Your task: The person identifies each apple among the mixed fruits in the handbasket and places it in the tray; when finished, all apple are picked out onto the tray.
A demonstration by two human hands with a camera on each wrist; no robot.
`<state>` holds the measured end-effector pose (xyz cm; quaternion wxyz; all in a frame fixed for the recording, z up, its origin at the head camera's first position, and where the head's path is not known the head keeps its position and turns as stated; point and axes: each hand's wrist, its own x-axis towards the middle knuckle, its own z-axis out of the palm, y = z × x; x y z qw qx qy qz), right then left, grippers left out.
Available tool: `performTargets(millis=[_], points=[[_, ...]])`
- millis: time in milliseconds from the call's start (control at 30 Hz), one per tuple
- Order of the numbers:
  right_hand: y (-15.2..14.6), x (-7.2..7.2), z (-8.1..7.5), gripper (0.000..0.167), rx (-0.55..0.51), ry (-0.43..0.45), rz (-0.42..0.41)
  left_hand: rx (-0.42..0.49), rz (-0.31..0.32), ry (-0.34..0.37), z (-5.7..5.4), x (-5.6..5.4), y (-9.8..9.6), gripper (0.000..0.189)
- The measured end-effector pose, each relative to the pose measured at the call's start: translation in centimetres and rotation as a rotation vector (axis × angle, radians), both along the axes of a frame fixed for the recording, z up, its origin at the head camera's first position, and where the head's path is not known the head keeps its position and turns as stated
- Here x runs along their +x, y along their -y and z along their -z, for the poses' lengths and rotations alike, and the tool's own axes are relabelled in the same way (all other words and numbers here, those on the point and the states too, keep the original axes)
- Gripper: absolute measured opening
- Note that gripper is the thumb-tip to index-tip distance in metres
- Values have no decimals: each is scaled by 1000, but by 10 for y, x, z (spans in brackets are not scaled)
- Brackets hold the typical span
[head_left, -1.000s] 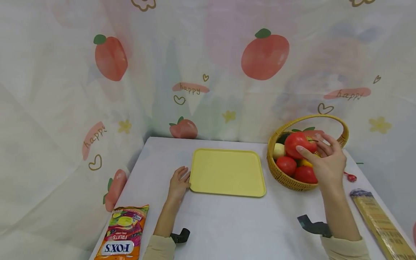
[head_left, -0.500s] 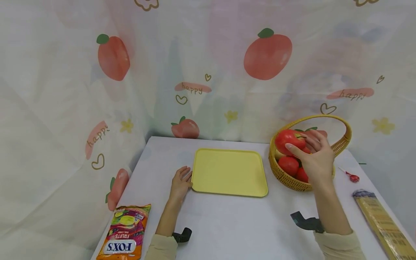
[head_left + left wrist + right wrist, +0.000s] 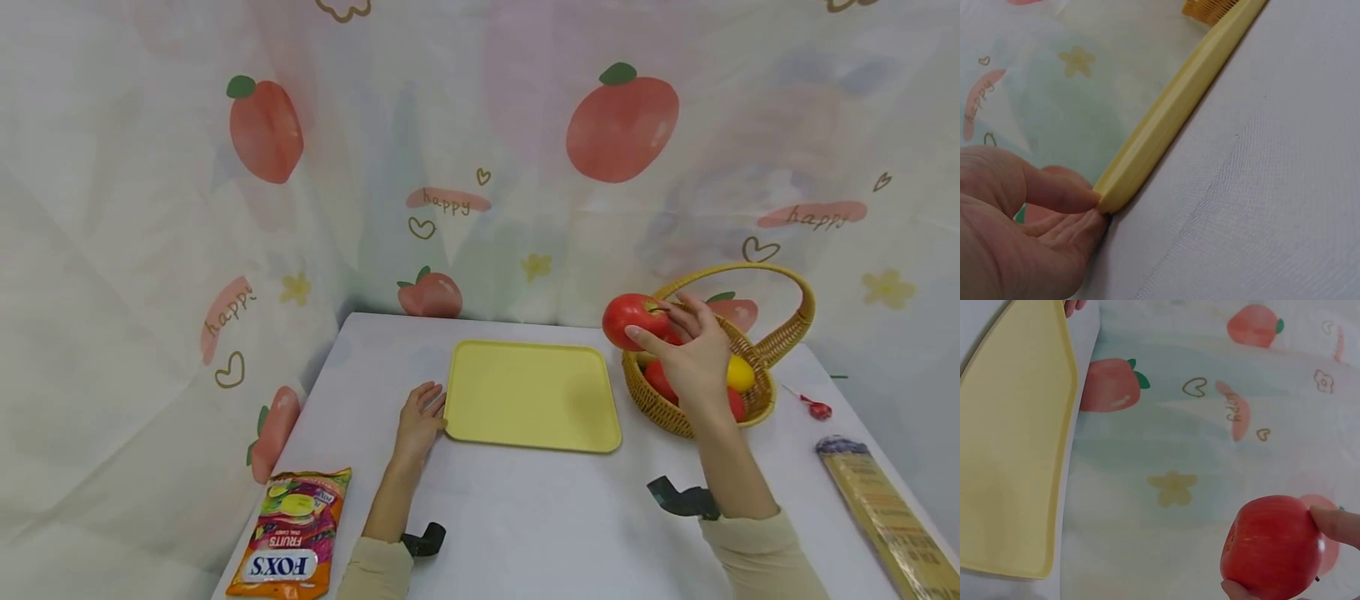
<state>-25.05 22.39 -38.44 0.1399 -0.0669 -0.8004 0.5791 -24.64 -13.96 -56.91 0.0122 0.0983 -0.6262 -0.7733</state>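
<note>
My right hand (image 3: 693,358) holds a red apple (image 3: 633,321) between thumb and fingers, up at the left part of a wicker basket (image 3: 765,412). In the right wrist view the apple (image 3: 1275,547) shows its streaked side, with only fingertips at its edges. My left hand (image 3: 420,423) is at the near left corner of a yellow tray (image 3: 528,396) on the white table. Up close in the left wrist view, thumb and finger of the left hand (image 3: 1029,231) pinch the tray's corner (image 3: 1113,194). The basket holds red fruit and a yellow one (image 3: 740,373), partly hidden by my right forearm.
A bag of fruit candy (image 3: 292,533) lies at the front left. On the right are a red lollipop (image 3: 819,410) and a long clear packet (image 3: 885,508). The basket's tall handle (image 3: 795,337) arches at the back right. A printed cloth (image 3: 360,167) hangs behind the table.
My right hand has moved left with the apple, from over the basket's middle to its left rim. More of the basket's right side shows now. The left hand stays at the tray.
</note>
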Motion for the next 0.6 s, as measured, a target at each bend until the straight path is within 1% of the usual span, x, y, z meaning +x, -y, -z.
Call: performTargets(millis=[167, 233, 467, 600], points=[[10, -3, 2, 89, -20, -27, -46, -1, -6, 1, 0, -1, 0, 85], [13, -5, 4, 89, -28, -27, -56, 3, -6, 4, 1, -1, 0, 85], [24, -12, 11, 91, -2, -13, -73, -2, 7, -6, 2, -2, 2, 85], [31, -14, 14, 91, 3, -6, -86, 2, 12, 6, 2, -2, 3, 84]])
